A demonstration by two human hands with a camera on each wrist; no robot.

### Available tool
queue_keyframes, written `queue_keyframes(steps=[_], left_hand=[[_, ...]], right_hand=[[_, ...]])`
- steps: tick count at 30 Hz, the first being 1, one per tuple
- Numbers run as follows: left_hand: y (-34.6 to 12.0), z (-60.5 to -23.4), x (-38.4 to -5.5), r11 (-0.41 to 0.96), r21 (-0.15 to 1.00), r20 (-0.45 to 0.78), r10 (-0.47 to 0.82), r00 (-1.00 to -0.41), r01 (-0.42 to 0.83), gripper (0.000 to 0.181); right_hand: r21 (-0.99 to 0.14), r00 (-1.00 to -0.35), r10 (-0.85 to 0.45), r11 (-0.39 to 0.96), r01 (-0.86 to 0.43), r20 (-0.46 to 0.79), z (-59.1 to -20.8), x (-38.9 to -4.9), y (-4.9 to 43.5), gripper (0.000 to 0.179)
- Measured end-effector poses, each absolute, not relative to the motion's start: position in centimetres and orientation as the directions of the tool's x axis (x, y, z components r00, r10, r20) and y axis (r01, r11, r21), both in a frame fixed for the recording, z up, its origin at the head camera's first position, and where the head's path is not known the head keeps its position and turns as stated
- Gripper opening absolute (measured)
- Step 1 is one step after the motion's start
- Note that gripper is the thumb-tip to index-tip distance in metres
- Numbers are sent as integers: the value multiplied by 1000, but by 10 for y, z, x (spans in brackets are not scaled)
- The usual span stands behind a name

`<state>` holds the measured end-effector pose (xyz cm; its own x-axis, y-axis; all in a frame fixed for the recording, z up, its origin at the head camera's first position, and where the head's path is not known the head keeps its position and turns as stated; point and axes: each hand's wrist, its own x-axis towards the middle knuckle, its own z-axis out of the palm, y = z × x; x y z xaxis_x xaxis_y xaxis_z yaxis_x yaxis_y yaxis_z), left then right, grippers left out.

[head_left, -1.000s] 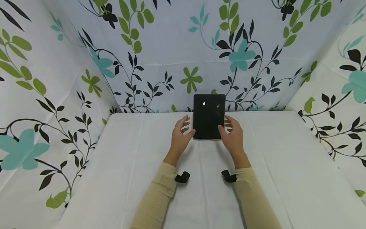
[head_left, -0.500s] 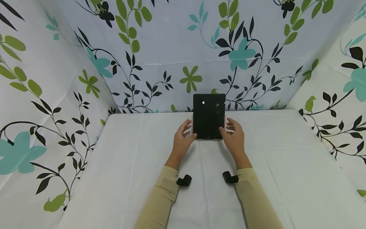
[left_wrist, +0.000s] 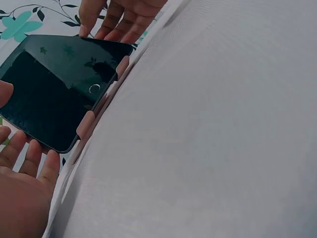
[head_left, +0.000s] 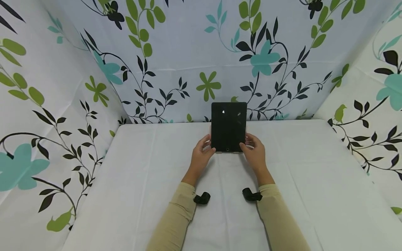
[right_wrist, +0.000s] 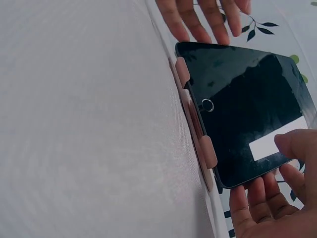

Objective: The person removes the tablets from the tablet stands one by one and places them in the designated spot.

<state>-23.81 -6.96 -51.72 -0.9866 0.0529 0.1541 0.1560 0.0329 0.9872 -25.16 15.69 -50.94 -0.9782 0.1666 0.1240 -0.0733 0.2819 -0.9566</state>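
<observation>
A black tablet (head_left: 228, 127) with a round home button leans back, screen facing me, in a pink stand (right_wrist: 208, 151). Two small pink lips of the stand hook over the tablet's lower edge. My left hand (head_left: 201, 156) is at the tablet's left edge, fingertips along the side and thumb over the front, as the left wrist view shows. On the opposite edge my right hand (head_left: 255, 152) grips the tablet, its thumb (right_wrist: 297, 143) in front of the screen and its fingers at the side and back. Most of the stand is hidden behind the tablet.
A white cloth (head_left: 176, 167) covers the table. Patterned curtains (head_left: 176, 42) with leaves and flowers hang behind and on both sides, the back one close behind the tablet. A black wrist camera (head_left: 202, 198) sits on the left sleeve, another black camera (head_left: 251, 195) on the right.
The fingers of both hands have drawn in closer to the tablet's side edges, and now hold it. The tablet stays upright in the same place on its stand.
</observation>
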Motion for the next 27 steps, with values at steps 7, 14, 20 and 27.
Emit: queue_keyframes(steps=[7,14,20,27], left_hand=[[-70,-524,-240,40,995,93,43,-995,95,55],[-69,-528,-244,61,991,117,61,-991,120,54],[-68,-523,-244,52,993,107,45,-993,109,54],[-68,-522,-242,-16,999,40,37,-998,40,53]], right_hand=[[-967,-980,171,247,-61,105,-511,-252,160,42],[-963,-978,192,267,-33,86,-520,-255,164,39],[-973,-976,191,220,-64,108,-524,-259,164,43],[-969,-970,210,238,-69,121,-530,-258,162,43]])
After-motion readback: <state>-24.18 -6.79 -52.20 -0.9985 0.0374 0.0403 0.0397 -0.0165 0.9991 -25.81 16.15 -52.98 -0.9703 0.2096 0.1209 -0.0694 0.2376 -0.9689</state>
